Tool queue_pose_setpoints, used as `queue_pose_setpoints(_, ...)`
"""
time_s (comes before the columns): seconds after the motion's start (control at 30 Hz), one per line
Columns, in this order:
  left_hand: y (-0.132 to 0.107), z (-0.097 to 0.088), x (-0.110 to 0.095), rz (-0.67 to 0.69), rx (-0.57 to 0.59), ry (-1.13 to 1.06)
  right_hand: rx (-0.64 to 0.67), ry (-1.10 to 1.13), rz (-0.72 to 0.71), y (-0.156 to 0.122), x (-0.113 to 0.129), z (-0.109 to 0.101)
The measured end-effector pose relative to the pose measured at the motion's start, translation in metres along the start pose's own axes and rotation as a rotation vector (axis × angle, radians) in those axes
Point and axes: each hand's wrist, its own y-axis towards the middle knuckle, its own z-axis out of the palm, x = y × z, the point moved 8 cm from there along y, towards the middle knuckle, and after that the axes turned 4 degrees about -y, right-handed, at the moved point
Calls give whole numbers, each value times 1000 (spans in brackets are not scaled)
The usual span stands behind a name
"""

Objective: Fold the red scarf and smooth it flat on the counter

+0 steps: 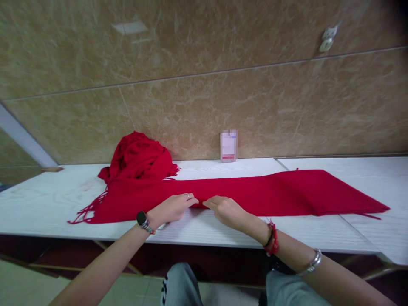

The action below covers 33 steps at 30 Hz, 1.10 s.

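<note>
A long red scarf [280, 191] lies folded in a narrow strip along the white table, with fringe at its left end and a slanted, pointed right end. At the middle of its near edge, my left hand [174, 207] pinches the cloth; there is a ring on one finger. Close beside it on the right, my right hand [228, 211] grips the same edge with closed fingers. A small gap separates the two sets of fingertips. The fingertips are partly hidden at the fold.
Against the wall at the back left rests a crumpled heap of red fringed cloth [138, 157]. A small card-like box [228, 146], blurred, stands upright by the wall. The white table [197, 233] ends close to my knees. A small white figure [328, 38] hangs on the marbled wall.
</note>
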Motion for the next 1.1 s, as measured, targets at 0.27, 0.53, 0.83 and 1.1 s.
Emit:
queue_pose_setpoints(0.27,14,2,7,-78,-92,8,-6,-85,68,1,-12,0)
queue_pose_setpoints(0.53,14,-5,-1,-17,-96,112,44,-59,118,-2,-21,0)
queue_pose_setpoints(0.83,1,-4,-13,16,-100,149,6,-59,58,-2,-18,4)
queue_pose_setpoints(1.1,2,2,-13,7,-107,150,-71,-19,-4,-8,-11,0)
